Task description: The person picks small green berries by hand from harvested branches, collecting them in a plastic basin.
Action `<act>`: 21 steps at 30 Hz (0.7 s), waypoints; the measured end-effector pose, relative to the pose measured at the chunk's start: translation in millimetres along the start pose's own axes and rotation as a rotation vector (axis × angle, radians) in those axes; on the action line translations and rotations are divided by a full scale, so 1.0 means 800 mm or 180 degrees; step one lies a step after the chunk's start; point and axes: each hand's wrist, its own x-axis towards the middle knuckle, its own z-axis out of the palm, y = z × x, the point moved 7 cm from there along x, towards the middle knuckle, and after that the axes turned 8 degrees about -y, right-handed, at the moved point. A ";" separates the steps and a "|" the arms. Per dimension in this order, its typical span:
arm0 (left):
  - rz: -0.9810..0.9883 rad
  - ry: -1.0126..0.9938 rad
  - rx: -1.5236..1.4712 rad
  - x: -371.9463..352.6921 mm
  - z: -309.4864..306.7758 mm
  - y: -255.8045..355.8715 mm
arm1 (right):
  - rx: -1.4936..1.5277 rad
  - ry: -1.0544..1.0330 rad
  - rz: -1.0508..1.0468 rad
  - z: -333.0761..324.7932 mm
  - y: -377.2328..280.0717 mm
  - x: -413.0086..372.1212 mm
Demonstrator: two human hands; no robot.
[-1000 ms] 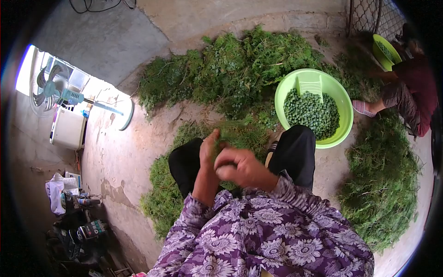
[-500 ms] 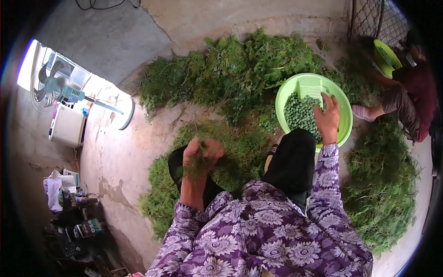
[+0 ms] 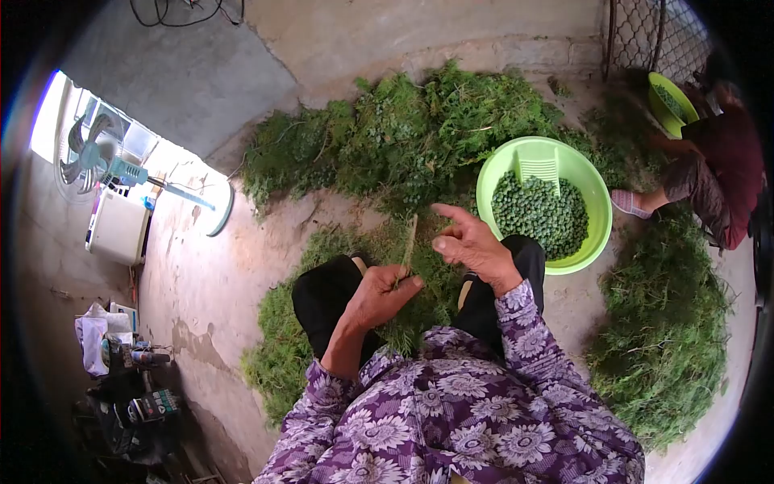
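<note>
My left hand (image 3: 380, 297) is closed round a green sprig (image 3: 409, 246), whose stem points up past my thumb and whose leaves hang below. To the right of it my right hand (image 3: 474, 250) has its index finger stretched out and its thumb apart, with nothing visible in it. Beside that hand stands a light green basin (image 3: 601, 234) with a ribbed panel, holding many small round green fruits (image 3: 536, 214). Leafy branches (image 3: 322, 246) lie on the floor under and around my hands.
A long heap of branches (image 3: 403, 133) lies along the wall. Another pile (image 3: 661, 339) is at the right. A co-worker (image 3: 726, 161) sits at the far right near a second green basin (image 3: 682, 98). A fan (image 3: 125, 168) stands at the left.
My right hand has left the basin and moved left, beside my left hand. My left hand has shifted right and a little down with the sprig.
</note>
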 end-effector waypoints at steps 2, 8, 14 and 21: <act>0.0061 -0.0109 0.0348 0.000 0.007 -0.004 | 0.0014 -0.0281 0.0089 0.012 0.000 0.007; 0.0145 -0.0103 0.1028 -0.001 0.009 -0.001 | 0.0147 -0.0296 0.0016 0.025 0.009 0.006; -0.0042 -0.0134 0.1139 0.004 0.012 -0.014 | -0.0267 -0.0266 0.0010 0.029 0.007 0.007; -0.0171 0.0070 0.1402 0.002 -0.007 -0.015 | 0.0201 0.0207 -0.0262 0.004 0.011 0.006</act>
